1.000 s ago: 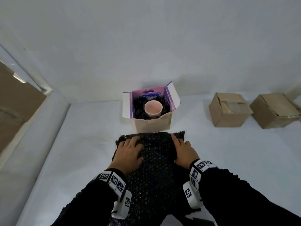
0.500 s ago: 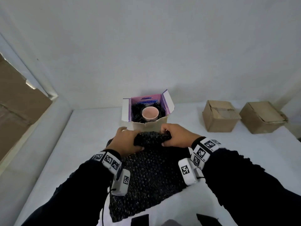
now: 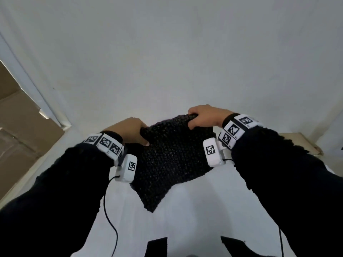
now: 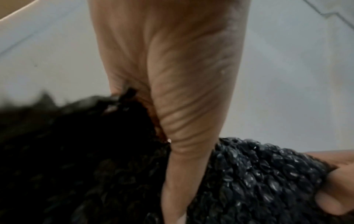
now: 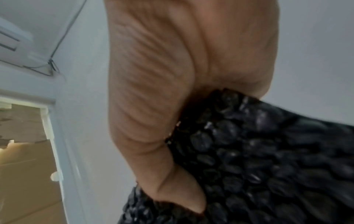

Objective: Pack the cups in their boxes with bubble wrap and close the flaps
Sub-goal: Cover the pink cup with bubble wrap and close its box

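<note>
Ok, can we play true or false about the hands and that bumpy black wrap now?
1. Both hands hold the black bubble wrap. True.
2. The wrap lies flat on the table. False: it is lifted, its lower corner hanging down.
3. The left hand is empty. False: it grips the wrap's top edge.
4. The right hand grips the wrap's top edge. True.
5. The sleeves are white. False: black.

Both arms in dark sleeves reach forward and up, the left hand (image 3: pixel 130 131) and right hand (image 3: pixel 205 115) each curled, thumb underneath, gripping bubble wrap (image 3: pixel 172 154).
</note>
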The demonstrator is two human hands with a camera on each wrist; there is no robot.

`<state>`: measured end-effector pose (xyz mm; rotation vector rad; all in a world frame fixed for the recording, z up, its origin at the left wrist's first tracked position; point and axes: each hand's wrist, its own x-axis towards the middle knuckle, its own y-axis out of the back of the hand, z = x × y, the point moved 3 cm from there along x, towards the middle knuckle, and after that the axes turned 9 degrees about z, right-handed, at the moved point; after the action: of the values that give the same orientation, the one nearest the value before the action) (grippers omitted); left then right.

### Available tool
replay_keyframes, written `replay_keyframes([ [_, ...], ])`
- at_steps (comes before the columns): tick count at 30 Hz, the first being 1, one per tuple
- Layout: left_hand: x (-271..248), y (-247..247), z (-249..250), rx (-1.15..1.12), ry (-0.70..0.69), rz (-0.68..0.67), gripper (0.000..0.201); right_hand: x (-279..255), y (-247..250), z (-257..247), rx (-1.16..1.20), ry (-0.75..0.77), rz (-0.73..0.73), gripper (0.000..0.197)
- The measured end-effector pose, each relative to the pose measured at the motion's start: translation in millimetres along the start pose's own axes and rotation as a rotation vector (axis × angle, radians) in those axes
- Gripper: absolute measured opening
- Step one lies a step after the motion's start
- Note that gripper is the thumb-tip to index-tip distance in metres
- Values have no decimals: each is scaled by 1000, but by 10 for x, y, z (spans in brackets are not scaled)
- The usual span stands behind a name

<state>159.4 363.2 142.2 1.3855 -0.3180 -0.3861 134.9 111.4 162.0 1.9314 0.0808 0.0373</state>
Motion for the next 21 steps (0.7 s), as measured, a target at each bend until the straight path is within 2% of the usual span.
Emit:
replay_keyframes([
  [2, 97, 218, -78, 85, 44, 88, 32, 109, 136, -55, -74, 23, 50, 21],
  [6, 285, 579, -111, 174, 108, 344, 29, 335, 341, -148, -59, 94, 511, 11],
  [9, 369, 757, -65, 81, 129, 646, 30, 409, 428, -189, 24, 90, 798, 24],
  [11, 394, 789, -30, 5, 72, 814, 36, 442, 449, -205, 70, 149, 927, 28],
  [15, 473, 594, -80, -57, -112, 964, 44, 490, 350, -124, 88, 271, 1046, 36],
  [18, 510, 310, -145, -18, -196, 1039, 47, 487, 146, -12, -16, 311, 1127, 42],
  [21, 512, -108, -194, 56, -201, 1034, 37, 528, -201, 121, -112, 311, 1043, 41],
])
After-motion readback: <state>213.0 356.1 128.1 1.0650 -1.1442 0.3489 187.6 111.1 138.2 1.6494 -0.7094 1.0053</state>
